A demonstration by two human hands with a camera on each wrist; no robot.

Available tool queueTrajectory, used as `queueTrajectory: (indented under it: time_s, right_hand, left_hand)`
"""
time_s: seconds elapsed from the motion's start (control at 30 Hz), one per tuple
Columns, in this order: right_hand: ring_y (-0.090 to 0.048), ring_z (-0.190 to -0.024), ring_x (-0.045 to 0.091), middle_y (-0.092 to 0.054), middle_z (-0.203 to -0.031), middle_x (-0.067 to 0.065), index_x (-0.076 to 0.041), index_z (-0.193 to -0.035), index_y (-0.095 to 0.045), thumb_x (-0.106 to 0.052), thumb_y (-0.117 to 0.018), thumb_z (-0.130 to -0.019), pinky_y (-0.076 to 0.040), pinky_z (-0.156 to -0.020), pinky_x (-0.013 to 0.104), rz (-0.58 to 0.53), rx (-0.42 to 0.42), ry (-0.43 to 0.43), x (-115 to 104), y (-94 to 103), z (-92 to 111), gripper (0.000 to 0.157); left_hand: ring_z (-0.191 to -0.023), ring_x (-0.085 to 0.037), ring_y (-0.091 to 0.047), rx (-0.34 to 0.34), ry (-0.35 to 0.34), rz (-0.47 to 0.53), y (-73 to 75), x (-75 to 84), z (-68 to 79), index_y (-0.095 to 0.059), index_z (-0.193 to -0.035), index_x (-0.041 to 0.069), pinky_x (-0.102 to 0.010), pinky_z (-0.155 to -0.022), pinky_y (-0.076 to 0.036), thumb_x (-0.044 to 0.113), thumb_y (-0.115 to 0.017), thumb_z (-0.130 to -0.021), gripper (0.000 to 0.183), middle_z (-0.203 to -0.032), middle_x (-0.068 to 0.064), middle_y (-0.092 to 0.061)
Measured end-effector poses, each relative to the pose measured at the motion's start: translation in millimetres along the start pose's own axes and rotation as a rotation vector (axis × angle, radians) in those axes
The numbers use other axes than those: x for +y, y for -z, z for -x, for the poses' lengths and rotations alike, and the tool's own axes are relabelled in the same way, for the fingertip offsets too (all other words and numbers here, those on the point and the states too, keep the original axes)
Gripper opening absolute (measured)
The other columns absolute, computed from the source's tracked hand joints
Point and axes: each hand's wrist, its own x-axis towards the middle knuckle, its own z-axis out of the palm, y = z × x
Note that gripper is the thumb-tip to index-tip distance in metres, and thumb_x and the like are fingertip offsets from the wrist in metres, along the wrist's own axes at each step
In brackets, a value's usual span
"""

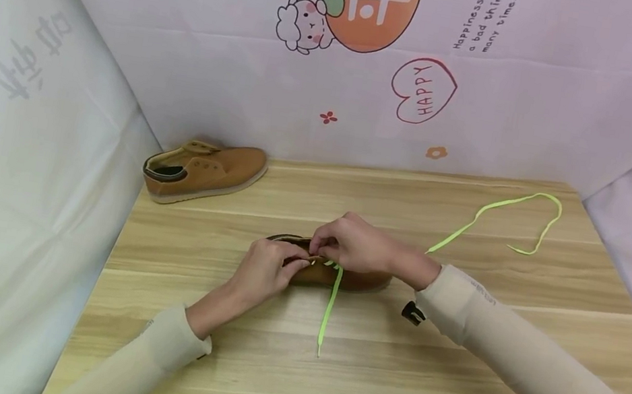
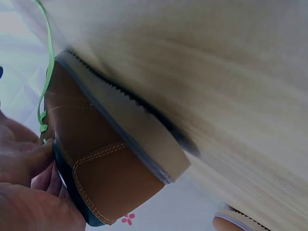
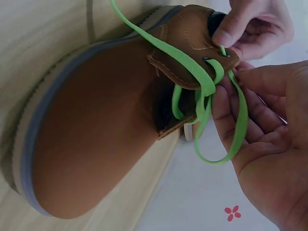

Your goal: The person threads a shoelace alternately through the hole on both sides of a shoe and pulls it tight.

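Observation:
A brown lace-up shoe [image 1: 367, 282] rests on the table between both hands, its toe to the right. A yellow-green shoelace [image 3: 178, 55] runs through several eyelets, and its tip shows in the eyelet nearest the ankle opening. My left hand [image 1: 264, 267] pinches the shoe's eyelet flap [image 3: 195, 67] beside that eyelet, with the thumb on the outer side. My right hand [image 1: 360, 244] pinches the lace at the inner side of the flap; its fingertips are partly hidden there. A loop of lace hangs against the right fingers in the right wrist view.
A second brown shoe [image 1: 234, 168], with no lace in its eyelets, stands at the table's back left. One long lace end [image 1: 475, 214] stretches to the back right; the other lies toward the front. A black buckle [image 1: 412, 313] hangs by the right sleeve. White printed sheets [image 1: 218, 73] border the table.

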Motion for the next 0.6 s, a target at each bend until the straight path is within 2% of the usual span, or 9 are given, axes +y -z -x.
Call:
queueTrajectory:
  time_s: [0.23,0.43,0.6]
  right_hand:
    - [-0.075,-0.099,0.009,-0.079,-0.103,-0.004,-0.010,-0.106,-0.079,-0.002,-0.073,-0.095,-0.061,-0.089,0.034,-0.025,0.047,-0.008,4.0,-9.6,6.8,0.015]
    - [-0.075,-0.100,0.012,-0.078,-0.102,-0.002,-0.009,-0.102,-0.077,0.000,-0.081,-0.089,-0.062,-0.088,0.035,0.005,0.112,0.085,6.2,-18.9,10.4,0.017]
    - [-0.075,-0.096,0.012,-0.078,-0.103,0.002,-0.007,-0.103,-0.078,0.002,-0.085,-0.086,-0.061,-0.084,0.028,0.054,0.146,0.166,6.6,-25.6,10.9,0.021]
  left_hand:
    - [-0.061,-0.003,-0.058,-0.098,0.112,0.061,6.7,3.5,-6.3,-0.083,-0.093,0.004,-0.019,-0.055,-0.049,0.005,-0.080,-0.094,0.004,-0.087,-0.005,-0.080]
    - [-0.065,-0.003,-0.065,-0.154,0.174,0.106,11.1,3.3,-11.5,-0.083,-0.092,0.005,-0.020,-0.059,-0.053,0.007,-0.081,-0.093,0.003,-0.083,-0.002,-0.079]
    - [-0.065,-0.004,-0.066,-0.193,0.208,0.122,14.0,3.5,-15.2,-0.083,-0.095,0.004,-0.021,-0.058,-0.053,0.006,-0.081,-0.094,0.004,-0.080,-0.002,-0.078]
